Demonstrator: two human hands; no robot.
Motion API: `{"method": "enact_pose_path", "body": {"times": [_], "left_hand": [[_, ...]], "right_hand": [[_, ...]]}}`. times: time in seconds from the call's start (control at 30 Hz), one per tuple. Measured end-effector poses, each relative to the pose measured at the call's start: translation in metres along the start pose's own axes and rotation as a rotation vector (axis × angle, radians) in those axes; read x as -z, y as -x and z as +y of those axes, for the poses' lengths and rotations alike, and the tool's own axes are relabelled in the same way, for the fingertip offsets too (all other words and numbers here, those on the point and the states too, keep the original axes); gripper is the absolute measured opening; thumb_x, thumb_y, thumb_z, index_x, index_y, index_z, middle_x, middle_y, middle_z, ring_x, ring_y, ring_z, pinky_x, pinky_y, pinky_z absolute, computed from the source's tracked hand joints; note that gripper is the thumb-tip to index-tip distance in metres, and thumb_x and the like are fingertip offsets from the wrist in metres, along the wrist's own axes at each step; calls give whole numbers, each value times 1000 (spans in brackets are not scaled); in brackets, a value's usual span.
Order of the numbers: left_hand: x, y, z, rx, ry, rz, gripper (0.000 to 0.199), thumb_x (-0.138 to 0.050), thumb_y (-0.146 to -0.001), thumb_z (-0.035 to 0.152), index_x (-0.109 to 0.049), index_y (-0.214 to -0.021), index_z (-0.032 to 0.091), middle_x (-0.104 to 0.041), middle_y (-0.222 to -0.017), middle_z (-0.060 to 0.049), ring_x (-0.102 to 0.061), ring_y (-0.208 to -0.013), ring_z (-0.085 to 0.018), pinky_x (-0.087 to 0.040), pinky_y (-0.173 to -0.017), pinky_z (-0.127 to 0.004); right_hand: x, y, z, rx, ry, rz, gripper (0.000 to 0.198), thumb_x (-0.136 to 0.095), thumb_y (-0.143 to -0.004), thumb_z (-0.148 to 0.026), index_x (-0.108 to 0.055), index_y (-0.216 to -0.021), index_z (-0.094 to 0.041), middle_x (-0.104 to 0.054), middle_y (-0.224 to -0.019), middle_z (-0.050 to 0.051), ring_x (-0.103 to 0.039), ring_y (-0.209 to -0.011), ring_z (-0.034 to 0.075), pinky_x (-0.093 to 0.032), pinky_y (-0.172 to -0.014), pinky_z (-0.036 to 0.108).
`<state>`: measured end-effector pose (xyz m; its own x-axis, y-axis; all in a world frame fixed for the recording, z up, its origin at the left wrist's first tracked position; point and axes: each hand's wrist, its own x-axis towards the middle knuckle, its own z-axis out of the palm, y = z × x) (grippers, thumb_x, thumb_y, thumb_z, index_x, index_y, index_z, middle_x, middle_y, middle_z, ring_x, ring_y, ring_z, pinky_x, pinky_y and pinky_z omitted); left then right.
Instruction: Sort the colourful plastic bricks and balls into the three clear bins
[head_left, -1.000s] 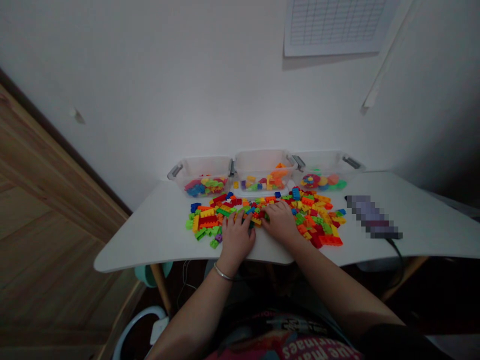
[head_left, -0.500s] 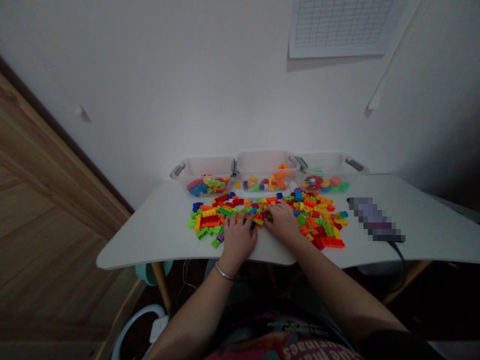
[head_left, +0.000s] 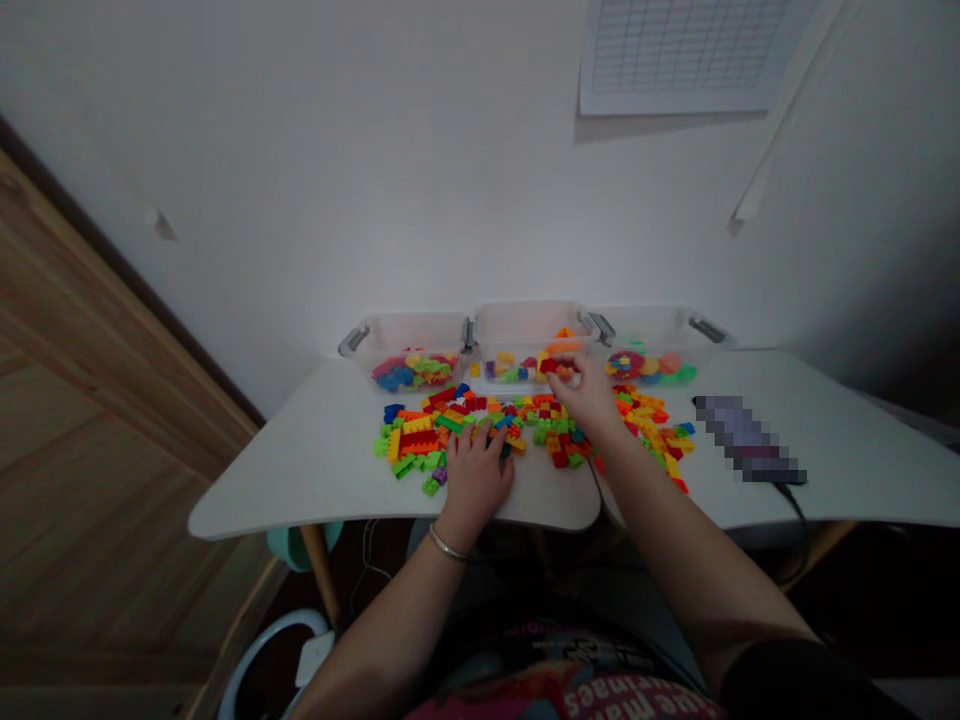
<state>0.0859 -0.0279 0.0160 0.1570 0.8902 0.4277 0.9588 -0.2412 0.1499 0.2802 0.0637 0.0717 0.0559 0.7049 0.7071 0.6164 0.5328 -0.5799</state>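
Note:
Colourful toy building bricks (head_left: 418, 440) lie in a loose heap across the white table (head_left: 285, 460). My left hand (head_left: 476, 468) rests on the near side of the heap, fingers spread over the bricks. Raised above the far edge of the heap, my right hand (head_left: 589, 395) pinches a red brick (head_left: 550, 366) between thumb and fingers. That brick is in front of the middle clear plastic box (head_left: 525, 325), which has yellow, orange, green and purple pieces at its bottom.
A left clear box (head_left: 416, 330) and a right clear box (head_left: 652, 330) flank the middle one, each holding coloured pieces. A blurred-out phone (head_left: 750, 440) with a cable lies at the right. Behind the table rises a white wall (head_left: 300, 180) with a gridded sheet (head_left: 675, 60).
My right hand has moved away from me, from the near middle of the heap to the middle box, with a red brick in its fingers. My left hand has stayed put.

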Motion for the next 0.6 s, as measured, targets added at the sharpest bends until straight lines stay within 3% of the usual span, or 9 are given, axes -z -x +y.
{"method": "enact_pose_path", "body": {"times": [0.27, 0.47, 0.6], "left_hand": [[0, 0, -1, -7, 0, -6, 47, -56, -87, 33, -59, -133, 27, -56, -143, -6, -46, -130, -34, -34, -110, -56], [2, 0, 0, 0, 13, -16, 46, -55, -88, 33, -59, -133, 27, -56, -143, -6, -46, -130, -34, -33, -111, -56], [2, -1, 1, 6, 9, -29, 47, -56, -87, 34, -59, -134, 27, -56, -143, -6, -46, -130, -34, -33, -111, -56]], "right_hand": [[-10, -74, 17, -170, -92, 80, 30, -56, -83, -31, -66, -107, -16, -72, -106, 9, -66, -95, 20, -51, -90, 36], [-18, -79, 19, -252, 97, -73, 26, -62, -81, -27, -71, -102, -16, -74, -100, 9, -66, -95, 22, -48, -94, 40], [-20, -78, 21, -200, 264, -130, 21, -61, -82, -29, -74, -94, -17, -74, -92, 9, -65, -96, 26, -46, -97, 45]]}}
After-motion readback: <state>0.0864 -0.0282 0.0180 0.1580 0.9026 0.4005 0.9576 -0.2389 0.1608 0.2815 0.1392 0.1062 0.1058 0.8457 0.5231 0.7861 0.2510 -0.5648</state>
